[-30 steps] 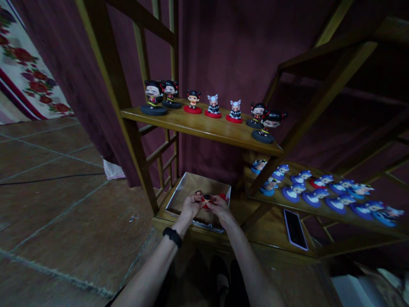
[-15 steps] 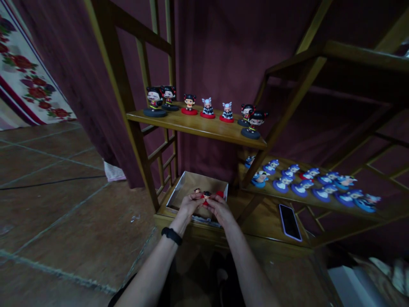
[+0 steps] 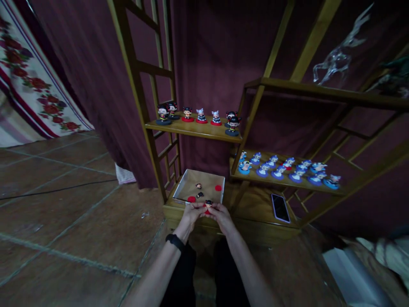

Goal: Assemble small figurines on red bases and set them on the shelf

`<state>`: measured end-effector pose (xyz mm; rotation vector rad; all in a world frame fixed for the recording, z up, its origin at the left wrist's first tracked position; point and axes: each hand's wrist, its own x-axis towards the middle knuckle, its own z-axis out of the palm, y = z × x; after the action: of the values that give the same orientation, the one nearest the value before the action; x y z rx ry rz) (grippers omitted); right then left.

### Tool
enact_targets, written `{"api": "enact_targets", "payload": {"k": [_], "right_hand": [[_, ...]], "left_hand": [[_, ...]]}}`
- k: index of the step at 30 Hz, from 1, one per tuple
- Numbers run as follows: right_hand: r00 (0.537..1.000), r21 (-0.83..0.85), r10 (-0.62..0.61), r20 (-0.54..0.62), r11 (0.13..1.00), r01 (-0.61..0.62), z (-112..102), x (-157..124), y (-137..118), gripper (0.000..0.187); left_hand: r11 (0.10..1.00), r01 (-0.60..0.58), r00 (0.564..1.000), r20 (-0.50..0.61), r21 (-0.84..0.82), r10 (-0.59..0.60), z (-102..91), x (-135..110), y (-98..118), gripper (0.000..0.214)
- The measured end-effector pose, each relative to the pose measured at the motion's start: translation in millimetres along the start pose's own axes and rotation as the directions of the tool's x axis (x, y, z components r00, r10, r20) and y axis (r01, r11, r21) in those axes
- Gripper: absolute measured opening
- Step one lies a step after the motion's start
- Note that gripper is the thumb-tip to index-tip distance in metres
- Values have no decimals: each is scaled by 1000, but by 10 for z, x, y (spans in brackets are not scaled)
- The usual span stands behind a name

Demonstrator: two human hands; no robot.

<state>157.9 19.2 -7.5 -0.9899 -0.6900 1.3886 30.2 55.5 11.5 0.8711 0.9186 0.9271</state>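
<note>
Between my two hands is a small figurine point(image 3: 208, 204) with black hair and a red base. My left hand point(image 3: 191, 215) grips it from the left, fingers closed. From the other side my right hand point(image 3: 223, 215) pinches it too. Both hands are just in front of a shallow cardboard box point(image 3: 182, 184). Inside the box lie a dark-haired figurine point(image 3: 198, 186), a small dark piece point(image 3: 200, 195) and two red discs, one at the right point(image 3: 218, 188) and one near the front point(image 3: 191, 199).
Several figurines on round bases stand on the upper shelf point(image 3: 191, 130), and blue and purple ones fill the lower right shelf point(image 3: 287, 181). A phone point(image 3: 280, 208) lies on the cabinet top. A clear deer ornament point(image 3: 338, 59) stands high at the right.
My hands have drawn back toward me with the figurine, out from over the box, so its contents show more. The view has shifted, bringing the deer ornament into sight.
</note>
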Motion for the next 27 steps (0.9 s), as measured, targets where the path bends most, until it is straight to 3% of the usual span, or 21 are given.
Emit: {"api": "enact_targets", "payload": {"k": [6,10,14,18,24,27], "right_hand": [[999,16,-45,-5,999,45,9,-397,73,34],[999,41,-48,-25,998,49,70,-551,62,38],[1000,48,-24,-8,999,24,69,-591,27,40],[1000,43,13,23,999,-14,20,-589,-19,40],[998,15,-17,66,1000,16,32,-593,-101,40],[996,-15,-58,65,998,59,57,-583,-133,39]], "left_hand": [[981,-159,987,-21,110,162,44,-334,-186,33],[888,-295,948,-9,353,318,69,-517,-177,29],[608,-444,859,120,658,498,96,-716,-114,26],[334,-444,812,215,831,542,139,-851,-72,28],[-1,-481,740,406,877,537,122,-882,-12,31],[-118,-515,699,496,849,515,94,-861,20,35]]}}
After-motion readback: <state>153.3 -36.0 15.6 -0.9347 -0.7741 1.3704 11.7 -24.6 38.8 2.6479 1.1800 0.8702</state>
